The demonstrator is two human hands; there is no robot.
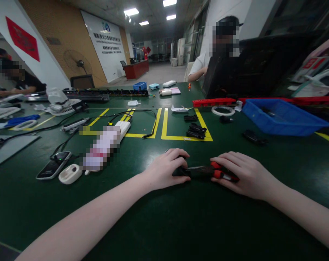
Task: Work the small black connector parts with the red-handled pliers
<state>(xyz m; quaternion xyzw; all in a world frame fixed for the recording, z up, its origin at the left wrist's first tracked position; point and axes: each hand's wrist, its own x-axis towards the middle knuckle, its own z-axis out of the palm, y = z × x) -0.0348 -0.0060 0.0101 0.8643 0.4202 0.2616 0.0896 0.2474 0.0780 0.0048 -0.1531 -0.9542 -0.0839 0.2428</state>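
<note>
My left hand rests on the green table, fingers curled over a small black part that it mostly hides. My right hand lies just to its right, closed around the red and black handles of a pair of pliers. The pliers' dark jaws point left and meet the black part between the two hands.
Several small black parts lie inside a yellow-taped square beyond my hands. A blue bin stands at the right, a phone and a white oval device at the left. Other people sit at the far side and far left.
</note>
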